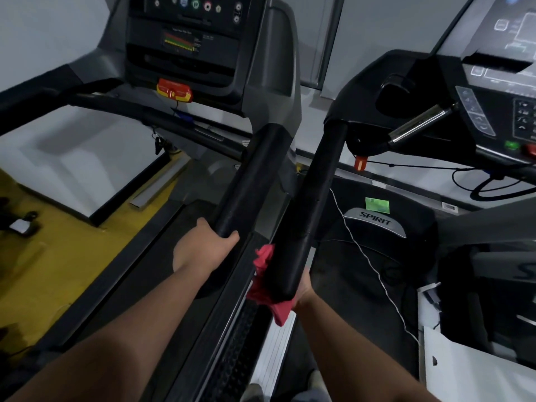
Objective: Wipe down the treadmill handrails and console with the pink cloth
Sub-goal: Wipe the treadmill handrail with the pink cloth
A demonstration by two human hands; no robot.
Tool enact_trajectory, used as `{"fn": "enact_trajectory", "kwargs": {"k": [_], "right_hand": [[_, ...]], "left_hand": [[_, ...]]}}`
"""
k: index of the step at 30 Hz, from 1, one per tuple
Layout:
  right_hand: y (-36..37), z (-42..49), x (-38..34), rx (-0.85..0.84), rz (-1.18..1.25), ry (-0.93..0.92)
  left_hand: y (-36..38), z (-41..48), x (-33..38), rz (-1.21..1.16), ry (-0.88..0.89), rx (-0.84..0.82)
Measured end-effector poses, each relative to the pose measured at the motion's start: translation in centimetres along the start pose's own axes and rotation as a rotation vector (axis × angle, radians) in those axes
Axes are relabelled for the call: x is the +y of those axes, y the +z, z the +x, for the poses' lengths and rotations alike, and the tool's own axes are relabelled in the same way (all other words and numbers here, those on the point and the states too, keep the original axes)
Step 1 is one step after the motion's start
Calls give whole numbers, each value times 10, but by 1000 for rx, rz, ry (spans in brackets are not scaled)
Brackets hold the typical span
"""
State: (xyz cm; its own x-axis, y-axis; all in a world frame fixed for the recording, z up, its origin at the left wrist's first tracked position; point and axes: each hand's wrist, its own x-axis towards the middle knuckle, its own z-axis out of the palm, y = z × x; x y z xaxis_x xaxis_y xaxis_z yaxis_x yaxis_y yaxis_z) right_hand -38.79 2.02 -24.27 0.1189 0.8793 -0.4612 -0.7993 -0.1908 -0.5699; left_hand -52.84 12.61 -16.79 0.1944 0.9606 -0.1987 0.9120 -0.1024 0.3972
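Both hands sit at the near ends of two black padded handrails running side by side: the left hand (203,248) curls fingers and thumb round the end of the left handrail (255,175), while the right hand (303,288), mostly hidden behind the right handrail (314,195), seems to clasp the pink cloth (262,291) against that rail's end. The cloth bunches along the rail's left side and hangs below its tip. Farther off, a dark console (185,39) with a red and yellow safety key (174,92) stands above the left rail, and a second console (493,68) sits at upper right.
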Motion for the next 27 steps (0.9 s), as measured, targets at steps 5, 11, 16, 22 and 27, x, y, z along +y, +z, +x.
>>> {"fn": "enact_trajectory", "kwargs": {"k": [5, 11, 16, 22, 27], "right_hand": [[-2, -4, -13, 326, -117, 33], [15, -36, -34, 570, -383, -191], [21, -58, -31, 684, -769, -427], [27, -74, -19, 500, -1518, -725], [51, -55, -17, 370, -2089, -847]], "left_hand": [[-1, 0, -1, -5, 5, -2], [1, -1, -2, -1, 11, 3], [1, -2, -1, 5, 7, 15], [2, -4, -4, -6, 15, 20], [3, -5, -7, -12, 22, 21]]}}
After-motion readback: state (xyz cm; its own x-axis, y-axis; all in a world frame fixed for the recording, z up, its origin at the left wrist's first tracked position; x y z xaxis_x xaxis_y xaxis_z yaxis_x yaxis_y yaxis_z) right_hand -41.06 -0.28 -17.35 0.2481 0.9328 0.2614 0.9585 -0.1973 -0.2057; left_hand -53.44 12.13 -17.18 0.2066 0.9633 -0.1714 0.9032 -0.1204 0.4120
